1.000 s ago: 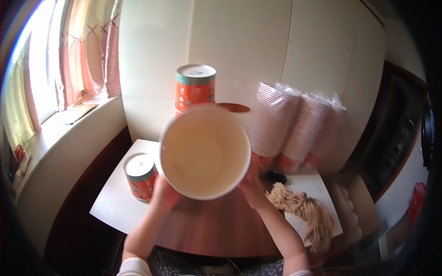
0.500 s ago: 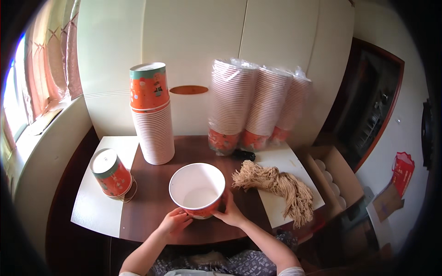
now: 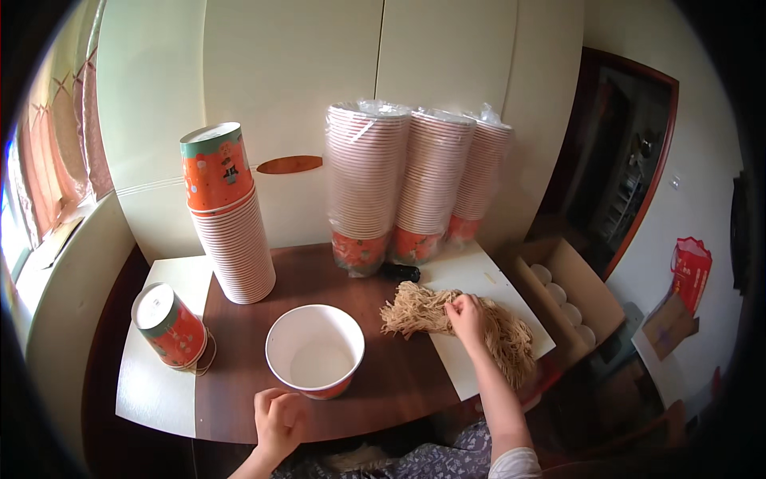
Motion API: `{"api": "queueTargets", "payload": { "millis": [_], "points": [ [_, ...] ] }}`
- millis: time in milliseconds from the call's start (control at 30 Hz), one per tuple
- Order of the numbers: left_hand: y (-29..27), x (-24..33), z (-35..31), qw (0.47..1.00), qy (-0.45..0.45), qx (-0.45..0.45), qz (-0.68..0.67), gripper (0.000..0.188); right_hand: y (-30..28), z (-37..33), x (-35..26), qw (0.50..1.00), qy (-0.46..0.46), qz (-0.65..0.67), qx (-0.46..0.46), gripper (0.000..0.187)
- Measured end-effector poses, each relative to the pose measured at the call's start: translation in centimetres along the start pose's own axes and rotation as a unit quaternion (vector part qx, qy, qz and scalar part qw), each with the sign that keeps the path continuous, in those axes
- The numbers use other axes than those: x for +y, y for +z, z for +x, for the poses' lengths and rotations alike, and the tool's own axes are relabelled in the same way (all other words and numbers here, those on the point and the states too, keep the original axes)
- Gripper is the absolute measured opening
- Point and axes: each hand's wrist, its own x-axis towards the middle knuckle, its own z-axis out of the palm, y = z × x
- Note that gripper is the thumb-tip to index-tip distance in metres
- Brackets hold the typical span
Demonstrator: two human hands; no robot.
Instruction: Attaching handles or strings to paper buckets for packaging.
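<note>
A white-lined paper bucket (image 3: 315, 351) with an orange outside stands upright, mouth up, on the brown middle of the table. My left hand (image 3: 278, 419) hovers at its near left side, fingers loosely bent and apart, with nothing visible in them. Over to the right, my right hand (image 3: 469, 321) pinches strands on top of a bundle of tan cord (image 3: 511, 339). The fingertips partly hide which strands they grip. An upside-down orange and green bucket (image 3: 171, 327) sits at the left, with a loop of cord (image 3: 210, 355) beside its rim.
A tall stack of nested buckets (image 3: 231, 231) rises at the back left. Several plastic-wrapped stacks (image 3: 367, 176) stand at the back, a black object (image 3: 401, 273) before them. Right of the table (image 3: 155, 403), a cardboard box (image 3: 594, 299) holds round white items.
Both hands have let go of the bucket. My right hand has moved right onto the cord bundle; my left has drawn back slightly. The whole view has shifted.
</note>
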Motion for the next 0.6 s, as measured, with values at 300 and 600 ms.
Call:
{"api": "queueTargets", "payload": {
  "millis": [300,600],
  "points": [
    [1.1,-0.4,4.4,0.97,0.172,-0.038,0.165,0.025,-0.5,0.1,-0.1,0.996,0.073,0.028,-0.031,0.018],
    [2.2,0.2,4.5,0.978,0.154,-0.034,0.136,0.022,0.5,-0.1,-0.2,0.996,0.017,-0.073,-0.049,0.021]
  ]
}}
